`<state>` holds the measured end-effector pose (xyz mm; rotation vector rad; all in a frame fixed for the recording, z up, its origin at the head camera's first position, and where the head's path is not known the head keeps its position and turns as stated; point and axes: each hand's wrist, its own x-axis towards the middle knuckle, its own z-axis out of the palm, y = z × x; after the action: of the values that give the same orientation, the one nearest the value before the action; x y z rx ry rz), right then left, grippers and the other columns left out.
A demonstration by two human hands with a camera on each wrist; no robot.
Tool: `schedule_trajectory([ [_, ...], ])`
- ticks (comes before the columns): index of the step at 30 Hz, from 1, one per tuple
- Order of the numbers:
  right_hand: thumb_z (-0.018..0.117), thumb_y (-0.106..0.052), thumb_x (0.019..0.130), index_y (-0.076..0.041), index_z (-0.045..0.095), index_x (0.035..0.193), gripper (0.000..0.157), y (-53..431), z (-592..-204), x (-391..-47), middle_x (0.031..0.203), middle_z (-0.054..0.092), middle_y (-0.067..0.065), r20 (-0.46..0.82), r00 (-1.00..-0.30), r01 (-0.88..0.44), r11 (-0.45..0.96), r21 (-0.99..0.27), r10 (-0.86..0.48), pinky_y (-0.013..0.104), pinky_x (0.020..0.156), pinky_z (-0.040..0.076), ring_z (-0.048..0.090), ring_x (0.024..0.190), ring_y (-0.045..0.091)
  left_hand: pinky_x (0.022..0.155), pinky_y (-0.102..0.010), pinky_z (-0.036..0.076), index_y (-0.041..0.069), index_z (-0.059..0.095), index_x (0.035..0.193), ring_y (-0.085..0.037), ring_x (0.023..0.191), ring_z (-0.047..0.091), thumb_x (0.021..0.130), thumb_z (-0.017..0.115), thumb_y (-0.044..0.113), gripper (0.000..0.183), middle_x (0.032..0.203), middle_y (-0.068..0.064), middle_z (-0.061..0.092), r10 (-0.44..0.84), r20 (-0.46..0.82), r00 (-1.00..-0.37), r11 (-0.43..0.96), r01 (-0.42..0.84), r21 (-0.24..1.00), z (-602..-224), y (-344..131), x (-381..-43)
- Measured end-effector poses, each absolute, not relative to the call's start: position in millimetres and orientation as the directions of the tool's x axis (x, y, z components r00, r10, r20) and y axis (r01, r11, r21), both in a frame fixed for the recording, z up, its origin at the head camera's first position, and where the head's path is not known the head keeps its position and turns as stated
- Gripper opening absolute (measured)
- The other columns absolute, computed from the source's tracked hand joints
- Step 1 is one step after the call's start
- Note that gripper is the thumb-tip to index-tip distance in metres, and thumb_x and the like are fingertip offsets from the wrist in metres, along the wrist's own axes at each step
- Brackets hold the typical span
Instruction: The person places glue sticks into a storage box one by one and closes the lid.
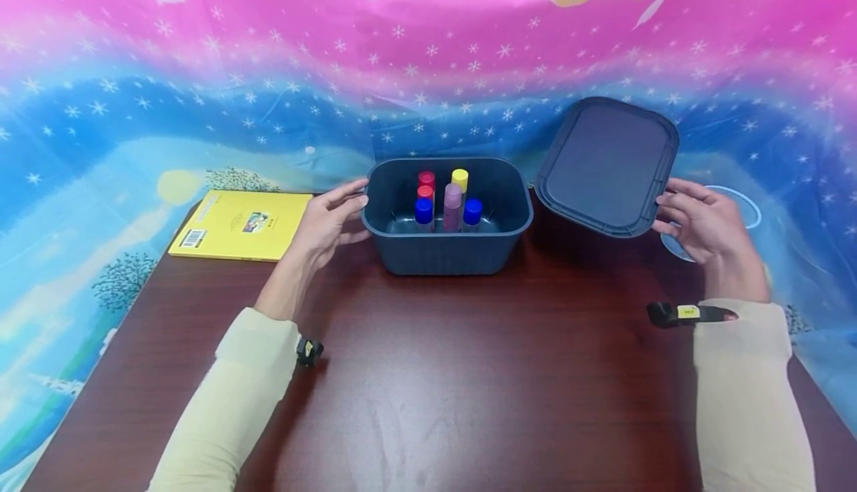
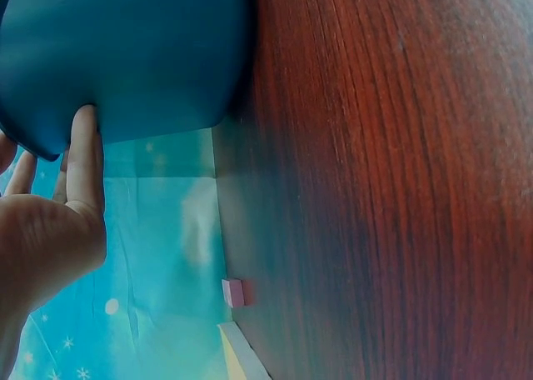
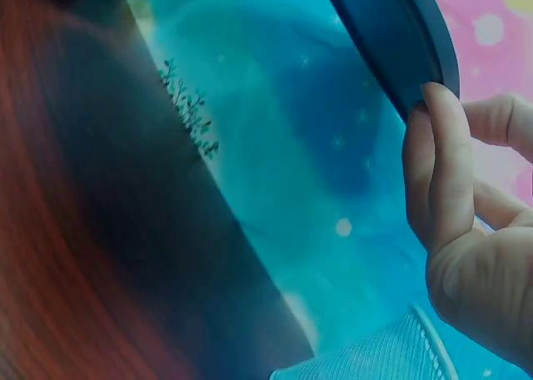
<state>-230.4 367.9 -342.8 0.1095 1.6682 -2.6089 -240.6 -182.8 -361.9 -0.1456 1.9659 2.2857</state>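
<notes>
A dark blue-grey plastic box stands uncovered on the table. Inside are several upright tubes like glue sticks, among them a purple tube, a yellow-capped tube and a blue-capped tube. My left hand touches the box's left end at the rim; in the left wrist view one straight finger lies against its outer wall. To the right of the box, my right hand pinches the lower right edge of the matching lid, held tilted in the air. Its fingertips on the lid's far side are partly hidden.
A yellow book lies at the table's left edge. Behind my right hand is a light-blue rimmed container, mostly hidden. Patterned cloth hangs behind the table. A small pink block shows in the left wrist view.
</notes>
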Motion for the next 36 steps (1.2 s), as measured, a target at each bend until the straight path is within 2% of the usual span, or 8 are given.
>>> schedule_trajectory([
  [9, 0.057, 0.011, 0.097, -0.005, 0.065, 0.120, 0.029, 350.7, -326.3, -233.4, 0.094, 0.072, 0.014, -0.042, -0.999, 0.021, -0.523, -0.852, 0.029, 0.034, 0.057, 0.061, 0.072, 0.076, 0.023, 0.084, -0.047, 0.059, 0.020, 0.063, 0.141, -0.032, 0.118, 0.063, 0.098, 0.070, 0.021, 0.043, 0.142, -0.006, 0.057, 0.034, -0.149, -0.988, -0.146, -0.153, 0.978, -360.8, -182.5, -239.7],
  [16, 0.057, 0.014, 0.096, 0.001, 0.064, 0.121, 0.029, 331.1, -317.7, -235.4, 0.087, 0.072, 0.016, 0.011, -0.999, -0.031, -0.564, -0.825, 0.039, 0.035, 0.054, 0.061, 0.066, 0.062, 0.020, 0.085, -0.048, 0.059, 0.021, 0.063, 0.141, -0.030, 0.118, 0.064, 0.098, 0.070, 0.022, 0.044, 0.143, -0.007, 0.056, 0.025, -0.149, -0.988, -0.136, -0.151, 0.979, -360.5, -183.1, -239.6],
  [19, 0.057, 0.015, 0.095, 0.002, 0.067, 0.118, 0.028, 323.4, -315.6, -236.1, 0.086, 0.073, 0.017, 0.021, -0.999, -0.046, -0.569, -0.821, 0.050, 0.035, 0.052, 0.060, 0.071, 0.067, 0.024, 0.085, -0.047, 0.059, 0.021, 0.063, 0.141, -0.031, 0.119, 0.064, 0.098, 0.070, 0.022, 0.044, 0.143, -0.007, 0.057, 0.028, -0.156, -0.987, -0.136, -0.158, 0.978, -361.8, -183.3, -240.1],
  [26, 0.058, 0.015, 0.094, 0.002, 0.067, 0.118, 0.029, 307.7, -312.1, -236.9, 0.082, 0.073, 0.016, 0.041, -0.998, -0.061, -0.564, -0.824, 0.048, 0.034, 0.051, 0.060, 0.067, 0.061, 0.020, 0.085, -0.046, 0.059, 0.022, 0.062, 0.142, -0.031, 0.120, 0.063, 0.098, 0.071, 0.023, 0.045, 0.144, -0.007, 0.056, 0.041, -0.162, -0.986, -0.131, -0.166, 0.977, -363.0, -183.7, -240.2],
  [29, 0.060, 0.014, 0.094, 0.001, 0.067, 0.119, 0.030, 301.2, -310.4, -237.5, 0.082, 0.072, 0.015, 0.044, -0.998, -0.065, -0.544, -0.836, 0.051, 0.033, 0.051, 0.060, 0.071, 0.068, 0.023, 0.084, -0.045, 0.060, 0.022, 0.061, 0.143, -0.031, 0.121, 0.062, 0.098, 0.071, 0.023, 0.046, 0.146, -0.008, 0.054, 0.053, -0.165, -0.985, -0.136, -0.171, 0.976, -362.3, -185.4, -239.8],
  [36, 0.063, 0.012, 0.093, -0.001, 0.066, 0.121, 0.031, 287.3, -305.1, -237.2, 0.094, 0.066, 0.012, 0.076, -0.996, -0.091, -0.497, -0.863, 0.050, 0.032, 0.052, 0.060, 0.071, 0.072, 0.021, 0.082, -0.045, 0.060, 0.020, 0.060, 0.144, -0.028, 0.116, 0.065, 0.096, 0.072, 0.023, 0.049, 0.147, -0.009, 0.053, 0.084, -0.161, -0.983, -0.162, -0.173, 0.972, -362.4, -187.9, -240.6],
])
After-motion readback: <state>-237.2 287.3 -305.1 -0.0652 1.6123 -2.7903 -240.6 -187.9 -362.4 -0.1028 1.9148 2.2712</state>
